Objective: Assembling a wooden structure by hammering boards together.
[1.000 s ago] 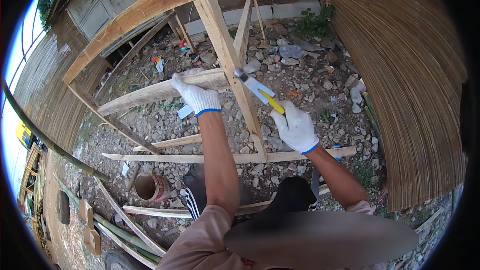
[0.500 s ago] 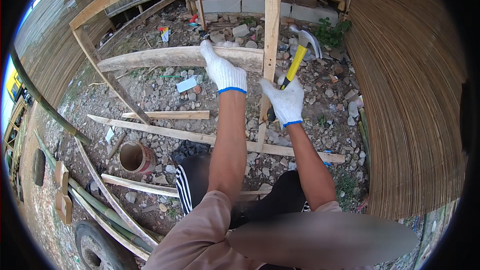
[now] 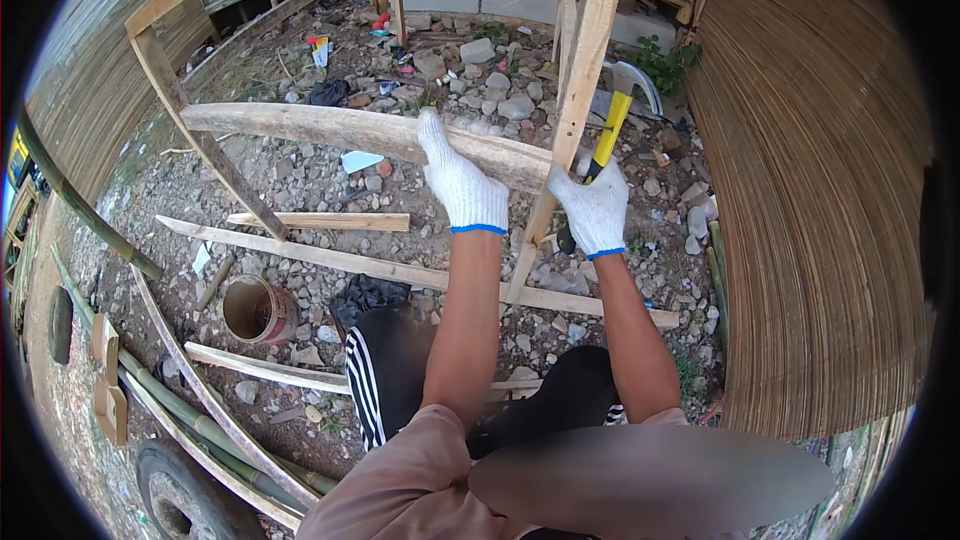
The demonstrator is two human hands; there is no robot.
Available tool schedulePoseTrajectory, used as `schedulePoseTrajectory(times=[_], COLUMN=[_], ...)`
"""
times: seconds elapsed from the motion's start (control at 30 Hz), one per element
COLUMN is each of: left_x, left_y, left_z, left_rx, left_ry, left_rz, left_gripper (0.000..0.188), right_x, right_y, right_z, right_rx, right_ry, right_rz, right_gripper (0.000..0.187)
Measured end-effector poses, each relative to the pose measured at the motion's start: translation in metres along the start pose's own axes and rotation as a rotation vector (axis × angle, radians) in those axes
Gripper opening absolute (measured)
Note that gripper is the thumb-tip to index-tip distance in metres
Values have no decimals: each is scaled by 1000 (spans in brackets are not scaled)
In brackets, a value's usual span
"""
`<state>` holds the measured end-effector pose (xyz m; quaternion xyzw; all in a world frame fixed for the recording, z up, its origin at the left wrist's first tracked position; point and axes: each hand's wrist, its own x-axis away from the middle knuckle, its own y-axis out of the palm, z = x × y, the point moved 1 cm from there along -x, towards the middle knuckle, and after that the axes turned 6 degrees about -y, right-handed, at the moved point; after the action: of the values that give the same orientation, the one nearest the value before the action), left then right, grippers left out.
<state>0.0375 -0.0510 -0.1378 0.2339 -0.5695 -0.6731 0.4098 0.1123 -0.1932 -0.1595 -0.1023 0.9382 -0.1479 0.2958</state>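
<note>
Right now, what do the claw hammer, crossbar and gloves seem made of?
Claw hammer: probably metal head, pale sheen; smooth yellow handle, perhaps plastic. Crossbar: apparently bare wood, streaky grain. Gloves: likely knitted fabric, matte, ribbed at the cuffs; fibre unclear.

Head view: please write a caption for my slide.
Left gloved hand on a wooden crossbar, right gloved hand holding a yellow-handled hammer beside a post.
</note>
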Motion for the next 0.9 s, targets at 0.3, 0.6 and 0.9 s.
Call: schedulePoseTrajectory(times=[0.3, 0.6, 0.9], left_x=[19, 1, 10], left_y=[-21, -35, -39], left_z=[1, 0, 11], left_rx=[-8, 0, -17], left_ry=[-56, -139, -204], left_rz=[95, 1, 62], left_gripper=[63, 78, 74], right_x=[4, 54, 66], right_y=[-2, 5, -2], right_z=[4, -32, -18], right_rx=[-131, -383, -395], right_ry=[39, 144, 58], right_rz=[-26, 182, 175], right_gripper=[39, 26, 17])
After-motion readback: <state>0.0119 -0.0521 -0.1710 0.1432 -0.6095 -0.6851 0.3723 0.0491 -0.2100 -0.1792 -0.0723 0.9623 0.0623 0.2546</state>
